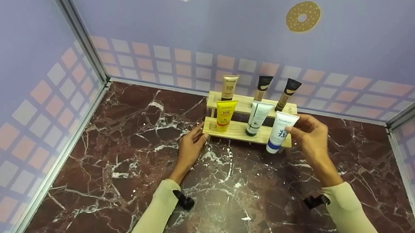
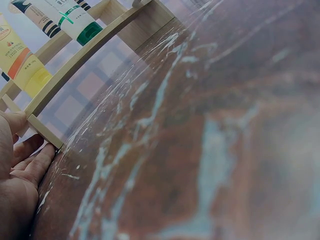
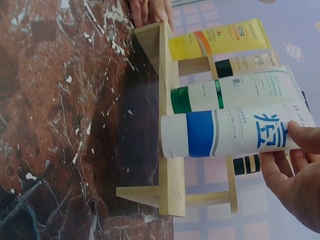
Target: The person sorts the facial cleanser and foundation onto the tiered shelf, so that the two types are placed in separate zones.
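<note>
My right hand [image 1: 310, 140] pinches the upper end of a white tube with a blue band [image 1: 281, 134], cap down, at the right front of a two-tier wooden rack [image 1: 237, 135]. In the right wrist view the tube's white cap [image 3: 172, 136] overlaps the front shelf. At the rack's left end my left hand [image 1: 190, 148] touches the lower shelf's corner, thumb near the top edge and fingers by the side [image 2: 35, 162]. A yellow tube [image 1: 225, 115] and a white tube with a green cap [image 1: 258, 117] stand cap down on the lower shelf.
A gold tube [image 1: 229, 87] and two black-and-gold tubes [image 1: 263, 87] stand on the rack's upper tier. Behind the rack rises a purple patterned wall [image 1: 235, 24], with side walls left and right. The tabletop [image 1: 138, 155] is dark red marble.
</note>
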{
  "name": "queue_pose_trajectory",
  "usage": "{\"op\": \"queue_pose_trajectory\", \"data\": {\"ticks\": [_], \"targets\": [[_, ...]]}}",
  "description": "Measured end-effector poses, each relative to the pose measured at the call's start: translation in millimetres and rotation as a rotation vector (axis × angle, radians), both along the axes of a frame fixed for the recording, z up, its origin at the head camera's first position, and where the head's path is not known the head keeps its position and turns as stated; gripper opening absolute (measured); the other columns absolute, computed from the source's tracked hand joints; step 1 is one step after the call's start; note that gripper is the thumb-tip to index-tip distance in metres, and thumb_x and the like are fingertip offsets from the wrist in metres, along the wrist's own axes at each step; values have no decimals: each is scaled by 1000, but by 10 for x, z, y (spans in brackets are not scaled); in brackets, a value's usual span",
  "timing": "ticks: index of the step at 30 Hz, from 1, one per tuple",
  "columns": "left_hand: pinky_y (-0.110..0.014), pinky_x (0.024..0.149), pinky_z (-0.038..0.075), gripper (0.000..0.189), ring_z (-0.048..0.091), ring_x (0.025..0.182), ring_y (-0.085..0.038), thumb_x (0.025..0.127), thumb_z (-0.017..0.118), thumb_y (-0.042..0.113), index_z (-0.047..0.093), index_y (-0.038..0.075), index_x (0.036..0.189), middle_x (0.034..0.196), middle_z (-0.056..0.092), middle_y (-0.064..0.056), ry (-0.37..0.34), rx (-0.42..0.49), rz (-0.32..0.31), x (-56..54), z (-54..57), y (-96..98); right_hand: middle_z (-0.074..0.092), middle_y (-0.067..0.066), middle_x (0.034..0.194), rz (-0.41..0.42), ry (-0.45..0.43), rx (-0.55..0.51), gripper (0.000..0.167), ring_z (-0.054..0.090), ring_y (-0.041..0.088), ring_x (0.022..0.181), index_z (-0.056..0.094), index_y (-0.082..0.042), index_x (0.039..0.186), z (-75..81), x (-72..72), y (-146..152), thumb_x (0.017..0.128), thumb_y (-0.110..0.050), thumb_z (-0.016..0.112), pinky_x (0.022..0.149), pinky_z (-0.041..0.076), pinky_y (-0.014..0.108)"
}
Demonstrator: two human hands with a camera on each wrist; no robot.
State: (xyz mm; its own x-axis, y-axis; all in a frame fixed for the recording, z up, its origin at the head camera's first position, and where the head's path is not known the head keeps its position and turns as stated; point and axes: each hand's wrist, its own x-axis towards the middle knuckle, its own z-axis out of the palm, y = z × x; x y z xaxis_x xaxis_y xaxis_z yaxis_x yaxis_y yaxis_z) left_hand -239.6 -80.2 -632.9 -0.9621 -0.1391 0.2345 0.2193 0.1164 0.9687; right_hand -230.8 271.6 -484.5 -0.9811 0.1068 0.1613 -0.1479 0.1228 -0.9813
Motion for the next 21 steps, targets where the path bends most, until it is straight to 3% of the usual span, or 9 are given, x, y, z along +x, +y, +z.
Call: {"op": "queue_pose_trajectory", "data": {"ticks": [7, 15, 21], "targets": [[-46, 108, 60, 47, 73, 126, -38, 105, 77, 9, 67, 0, 150, 134, 74, -27, 1, -10, 8, -4, -21, -7, 79, 1, 94, -13, 2, -6, 32, 72, 14, 79, 72, 14, 121, 17, -64, 47, 90, 14, 81, 68, 64, 25], [-43, 107, 61, 47, 74, 126, -36, 106, 76, 10, 66, 0, 151, 136, 73, -25, -13, -20, 2, -10, -24, -15, 80, 4, 95, 3, 24, -179, 30, 75, 17, 85, 72, 15, 115, -2, -164, 89, 87, 23, 78, 76, 66, 26], [-45, 109, 60, 51, 72, 129, -34, 107, 75, 13, 62, -1, 154, 139, 72, -24, 5, -61, -17, -12, -22, -20, 81, -1, 97, 5, 68, -102, 30, 76, 16, 90, 71, 17, 116, -17, -221, 131, 87, 23, 77, 78, 66, 25]]}}
